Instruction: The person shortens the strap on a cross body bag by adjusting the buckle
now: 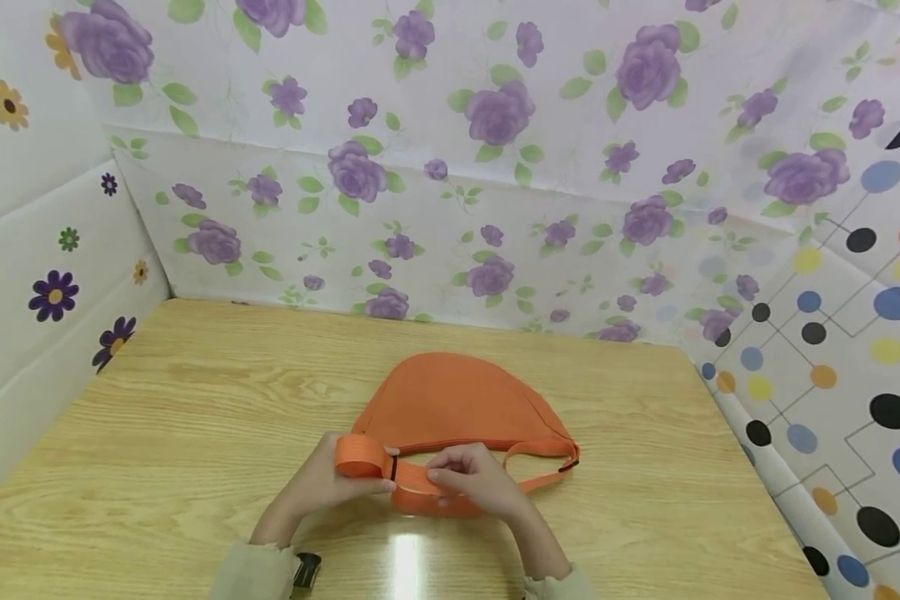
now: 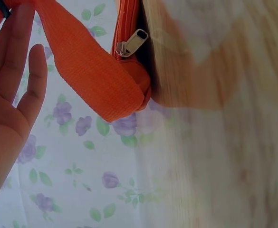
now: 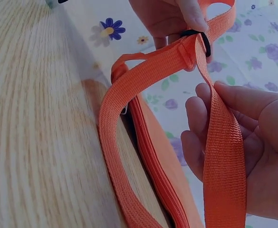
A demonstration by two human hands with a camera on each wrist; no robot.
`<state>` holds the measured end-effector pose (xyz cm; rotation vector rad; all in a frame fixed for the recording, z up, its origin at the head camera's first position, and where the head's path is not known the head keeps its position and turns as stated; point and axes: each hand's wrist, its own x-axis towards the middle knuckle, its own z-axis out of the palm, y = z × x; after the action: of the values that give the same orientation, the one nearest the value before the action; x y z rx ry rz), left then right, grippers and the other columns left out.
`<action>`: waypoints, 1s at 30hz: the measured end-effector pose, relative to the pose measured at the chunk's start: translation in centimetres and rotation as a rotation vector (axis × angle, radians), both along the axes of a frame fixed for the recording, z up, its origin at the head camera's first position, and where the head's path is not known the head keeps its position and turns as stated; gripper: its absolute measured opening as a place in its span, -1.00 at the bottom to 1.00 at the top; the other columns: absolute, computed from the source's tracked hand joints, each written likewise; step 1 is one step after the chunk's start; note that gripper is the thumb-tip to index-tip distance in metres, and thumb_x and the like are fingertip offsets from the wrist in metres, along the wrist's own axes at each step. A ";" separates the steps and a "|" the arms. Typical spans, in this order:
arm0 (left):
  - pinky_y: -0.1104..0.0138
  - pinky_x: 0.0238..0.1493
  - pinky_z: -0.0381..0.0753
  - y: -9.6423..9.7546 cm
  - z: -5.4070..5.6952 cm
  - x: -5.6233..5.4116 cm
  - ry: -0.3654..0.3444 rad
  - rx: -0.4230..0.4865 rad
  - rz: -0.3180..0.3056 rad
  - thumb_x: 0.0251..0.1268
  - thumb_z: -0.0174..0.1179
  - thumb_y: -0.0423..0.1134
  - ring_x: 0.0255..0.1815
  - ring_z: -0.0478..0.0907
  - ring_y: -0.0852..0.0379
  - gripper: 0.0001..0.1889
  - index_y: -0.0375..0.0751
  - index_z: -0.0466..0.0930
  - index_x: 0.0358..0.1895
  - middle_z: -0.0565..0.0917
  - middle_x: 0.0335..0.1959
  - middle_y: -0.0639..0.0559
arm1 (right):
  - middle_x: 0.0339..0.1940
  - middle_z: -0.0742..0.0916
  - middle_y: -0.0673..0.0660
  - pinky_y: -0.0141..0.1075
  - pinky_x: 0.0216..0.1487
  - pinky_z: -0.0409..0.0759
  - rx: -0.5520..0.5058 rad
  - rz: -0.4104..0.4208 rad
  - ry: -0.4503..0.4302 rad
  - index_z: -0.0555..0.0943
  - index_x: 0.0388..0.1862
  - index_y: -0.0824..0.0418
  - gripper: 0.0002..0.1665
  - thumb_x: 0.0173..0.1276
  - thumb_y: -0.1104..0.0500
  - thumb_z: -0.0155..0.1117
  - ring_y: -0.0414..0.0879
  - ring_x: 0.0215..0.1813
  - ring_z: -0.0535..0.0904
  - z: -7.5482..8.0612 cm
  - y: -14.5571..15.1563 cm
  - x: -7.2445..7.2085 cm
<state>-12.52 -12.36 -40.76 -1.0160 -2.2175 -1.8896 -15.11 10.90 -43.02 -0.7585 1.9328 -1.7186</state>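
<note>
An orange waist bag point(image 1: 450, 400) lies on the wooden table, its zipper edge toward me. My left hand point(image 1: 330, 479) pinches the orange webbing strap at a black strap slider point(image 1: 394, 467), with a strap loop point(image 1: 360, 455) standing up beside the thumb. My right hand point(image 1: 487, 483) pinches the strap just right of the slider between thumb and fingers. In the right wrist view, the strap point(image 3: 224, 156) runs from the slider down across the right palm. A metal zipper pull point(image 2: 133, 42) shows in the left wrist view.
The wooden table point(image 1: 195, 400) extends around the bag. Floral sheeting point(image 1: 435, 208) stands behind it, and a dotted sheet point(image 1: 817, 417) borders the right side. A black piece point(image 1: 307, 570), partly hidden by the left sleeve, is near the front edge of the view.
</note>
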 end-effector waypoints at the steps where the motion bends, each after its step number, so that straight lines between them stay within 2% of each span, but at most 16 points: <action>1: 0.33 -0.46 0.53 0.0 0.0 0.0 0.009 0.002 -0.002 -0.15 0.33 -0.55 -0.44 0.51 0.29 -0.74 -0.48 0.58 -0.27 0.64 -0.42 -0.16 | -0.48 0.62 0.31 0.08 -0.41 0.52 -0.003 0.001 -0.001 0.54 -0.26 0.55 -0.77 0.31 0.33 0.08 0.31 -0.41 0.56 0.0 -0.1 0.0; 5: 0.31 -0.44 0.54 0.0 -0.5 -0.4 0.050 0.017 -0.021 -0.17 0.32 -0.58 -0.42 0.54 0.24 -0.72 -0.45 0.59 -0.26 0.64 -0.40 -0.19 | -0.45 0.60 0.42 0.14 -0.40 0.49 -0.005 -0.005 -0.011 0.53 -0.25 0.57 -0.76 0.31 0.33 0.08 0.32 -0.40 0.55 0.1 -0.2 0.0; 8: 0.30 -0.41 0.55 0.0 -1.3 -0.8 0.063 0.022 -0.028 -0.17 0.33 -0.58 -0.39 0.57 0.17 -0.71 -0.46 0.59 -0.25 0.64 -0.37 -0.23 | -0.45 0.57 0.49 0.17 -0.39 0.47 0.002 -0.014 -0.017 0.52 -0.23 0.59 -0.74 0.30 0.33 0.08 0.30 -0.41 0.56 0.3 -0.4 0.1; 13: 0.30 -0.37 0.55 0.1 -2.3 -1.1 0.037 0.009 -0.022 -0.16 0.34 -0.55 -0.34 0.59 0.12 -0.69 -0.52 0.57 -0.23 0.63 -0.34 -0.25 | -0.55 0.56 0.38 0.16 -0.41 0.47 -0.001 -0.022 -0.009 0.51 -0.22 0.61 -0.72 0.31 0.33 0.07 -0.06 -0.50 0.58 0.1 -0.6 0.1; 15: 0.30 -0.38 0.55 0.1 -2.1 -1.0 0.026 0.005 -0.020 -0.16 0.33 -0.56 -0.35 0.58 0.12 -0.69 -0.53 0.57 -0.23 0.63 -0.34 -0.27 | -0.57 0.55 0.35 0.16 -0.41 0.47 -0.002 -0.021 -0.004 0.51 -0.22 0.61 -0.72 0.32 0.32 0.07 -0.14 -0.52 0.56 0.2 -0.7 0.1; 19: 0.32 -0.47 0.53 0.4 -0.9 -0.5 0.009 0.016 -0.030 -0.16 0.31 -0.59 -0.45 0.53 0.25 -0.71 -0.53 0.57 -0.24 0.63 -0.39 -0.25 | -0.57 0.55 0.38 0.16 -0.41 0.47 -0.012 -0.012 0.000 0.51 -0.22 0.61 -0.72 0.31 0.32 0.08 -0.19 -0.54 0.54 0.2 -0.9 0.1; 20: 0.31 -0.50 0.53 0.4 -0.7 -0.4 0.007 0.023 -0.037 -0.16 0.31 -0.59 -0.47 0.52 0.27 -0.71 -0.54 0.57 -0.24 0.64 -0.40 -0.23 | -0.56 0.54 0.42 0.16 -0.40 0.47 -0.011 -0.011 -0.001 0.51 -0.23 0.61 -0.73 0.31 0.33 0.08 -0.18 -0.55 0.53 0.6 -1.0 0.2; 22: 0.32 -0.53 0.51 0.6 -0.3 -0.3 0.007 0.032 -0.049 -0.16 0.31 -0.59 -0.51 0.47 0.32 -0.72 -0.55 0.56 -0.25 0.64 -0.44 -0.20 | -0.57 0.55 0.39 0.15 -0.40 0.47 -0.008 -0.010 0.003 0.51 -0.22 0.61 -0.72 0.30 0.33 0.09 -0.06 -0.56 0.54 0.7 -1.1 0.2; 27: 0.33 -0.52 0.50 0.7 -0.1 -0.2 0.017 0.038 -0.061 -0.18 0.32 -0.61 -0.50 0.42 0.35 -0.70 -0.57 0.55 -0.26 0.62 -0.49 -0.20 | -0.50 0.56 0.51 0.18 -0.37 0.46 -0.003 -0.013 -0.011 0.50 -0.20 0.64 -0.75 0.30 0.38 0.06 -0.08 -0.56 0.54 1.4 -1.6 0.5; 29: 0.34 -0.53 0.50 0.8 0.0 -0.1 0.012 0.036 -0.059 -0.19 0.32 -0.61 -0.50 0.40 0.35 -0.70 -0.56 0.55 -0.25 0.61 -0.49 -0.20 | -0.43 0.53 0.59 0.20 -0.36 0.44 -0.003 -0.014 -0.019 0.49 -0.21 0.66 -0.77 0.29 0.42 0.04 -0.20 -0.56 0.52 2.0 -1.8 0.8; 30: 0.34 -0.53 0.49 0.8 0.0 -0.1 0.013 0.034 -0.058 -0.19 0.32 -0.61 -0.50 0.40 0.35 -0.70 -0.54 0.55 -0.25 0.61 -0.49 -0.21 | -0.42 0.53 0.59 0.20 -0.35 0.43 0.001 -0.018 -0.019 0.49 -0.22 0.65 -0.78 0.29 0.43 0.04 -0.20 -0.56 0.52 2.4 -2.0 0.9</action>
<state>-12.59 -11.61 -40.78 -1.0950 -2.1648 -1.9311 -14.18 8.94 -40.63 -0.7240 1.9329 -1.7295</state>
